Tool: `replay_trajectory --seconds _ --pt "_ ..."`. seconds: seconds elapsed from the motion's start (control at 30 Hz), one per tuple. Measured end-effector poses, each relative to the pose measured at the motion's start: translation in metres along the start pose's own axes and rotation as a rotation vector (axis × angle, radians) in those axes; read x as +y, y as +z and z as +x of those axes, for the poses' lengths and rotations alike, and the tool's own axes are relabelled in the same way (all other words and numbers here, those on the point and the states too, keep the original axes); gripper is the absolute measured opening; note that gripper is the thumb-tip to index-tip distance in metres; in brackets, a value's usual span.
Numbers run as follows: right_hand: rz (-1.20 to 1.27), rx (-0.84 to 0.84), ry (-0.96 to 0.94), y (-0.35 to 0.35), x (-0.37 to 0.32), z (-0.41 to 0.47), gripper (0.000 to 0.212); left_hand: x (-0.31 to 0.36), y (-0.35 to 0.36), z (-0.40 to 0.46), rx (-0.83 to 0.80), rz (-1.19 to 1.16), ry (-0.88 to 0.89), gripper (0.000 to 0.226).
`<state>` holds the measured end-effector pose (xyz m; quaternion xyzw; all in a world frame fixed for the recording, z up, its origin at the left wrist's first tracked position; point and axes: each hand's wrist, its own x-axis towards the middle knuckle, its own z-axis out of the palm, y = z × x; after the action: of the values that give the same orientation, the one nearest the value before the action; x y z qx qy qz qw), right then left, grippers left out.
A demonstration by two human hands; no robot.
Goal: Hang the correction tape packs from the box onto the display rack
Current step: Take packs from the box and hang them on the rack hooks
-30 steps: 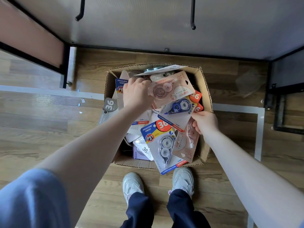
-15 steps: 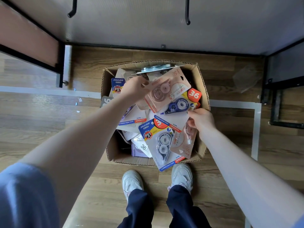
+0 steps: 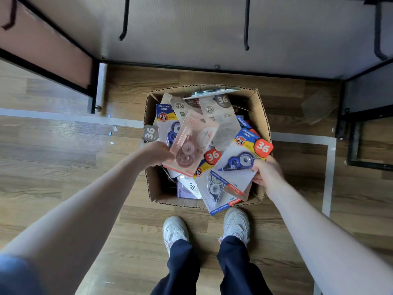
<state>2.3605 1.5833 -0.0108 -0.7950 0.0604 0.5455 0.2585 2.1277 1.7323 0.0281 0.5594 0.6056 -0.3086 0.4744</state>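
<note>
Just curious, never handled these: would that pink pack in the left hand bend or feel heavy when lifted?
The pink pack is probably light: the left hand holds it up by one lower corner. It looks fairly stiff, since it stands tilted without drooping. Its clear plastic blister may be somewhat slippery.

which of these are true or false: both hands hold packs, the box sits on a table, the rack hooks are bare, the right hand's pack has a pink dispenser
1. Both hands hold packs. True: the left hand grips a pink translucent pack, the right hand a blue-dispenser pack.
2. The brown cardboard box sits on a table. False: it stands on the wooden floor.
3. The black rack hooks are bare. True.
4. The right hand's pack has a pink dispenser. False: blue.
</note>
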Motion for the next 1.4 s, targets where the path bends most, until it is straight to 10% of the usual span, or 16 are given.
replay_trajectory --seconds 0.43,0.73,0.9,1.4 --pt "0.082 0.208 -0.173 0.006 -0.024 0.013 0.026 0.008 -0.009 0.014 0.207 0.249 0.068 0.023" --pt "0.067 0.157 -0.309 0.002 -0.023 0.008 0.044 0.036 -0.018 0.012 0.315 -0.213 0.303 0.043" --pt "-0.131 0.201 -0.388 -0.007 -0.019 0.018 0.021 0.043 -0.02 0.012 0.258 -0.277 0.463 0.054" --pt "-0.314 0.05 -0.482 -0.006 -0.051 -0.02 0.013 0.045 -0.03 -0.024 0.333 0.467 0.667 0.019"
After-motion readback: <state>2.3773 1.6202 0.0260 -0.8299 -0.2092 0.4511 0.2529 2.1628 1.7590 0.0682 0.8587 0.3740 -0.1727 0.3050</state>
